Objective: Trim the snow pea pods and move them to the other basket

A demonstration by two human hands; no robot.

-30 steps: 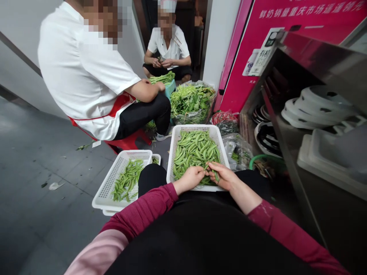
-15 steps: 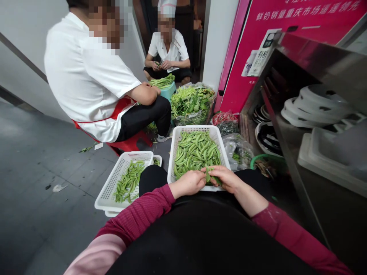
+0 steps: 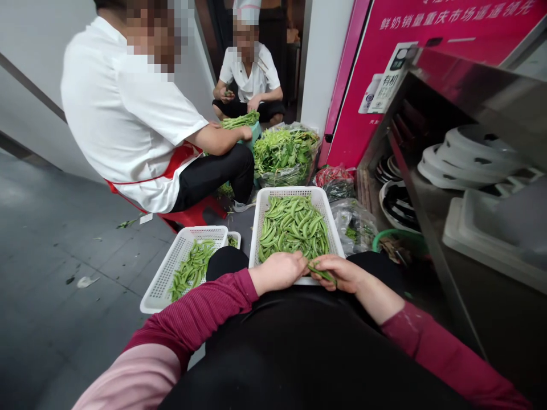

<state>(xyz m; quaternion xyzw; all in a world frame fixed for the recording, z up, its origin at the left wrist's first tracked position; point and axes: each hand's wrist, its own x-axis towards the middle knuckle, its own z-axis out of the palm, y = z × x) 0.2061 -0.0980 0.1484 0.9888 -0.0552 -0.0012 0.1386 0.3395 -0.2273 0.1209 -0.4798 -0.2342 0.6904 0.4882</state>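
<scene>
Both hands have slid back toward the lap since a moment ago, off the heap and down to the near rim of the big basket (image 3: 318, 196). Now the left hand (image 3: 277, 271) is curled into a loose fist against that rim, and the right hand (image 3: 342, 272) pinches a single pea pod (image 3: 321, 274) between thumb and fingers, the pod lying level between the two hands. Whether the left fingertips are really on the pod's end I can't quite tell from here; they look to be.

That basket rests on the person's knees, tipped a little forward, and it is piled with green pea pods (image 3: 294, 228). A shift of the legs or a firm tug on the pod could tilt it and spill the heap onto the floor. The pod itself might snap if it is pulled too hard.

Beside the left knee on the floor sits a second white basket (image 3: 164, 279), with a thinner strip of pods (image 3: 192, 269) along its right side. Farther off, a clear bag (image 3: 314, 142) is stuffed with leafy greens, just beside the co-worker (image 3: 128, 114) in white on the red stool.
</scene>
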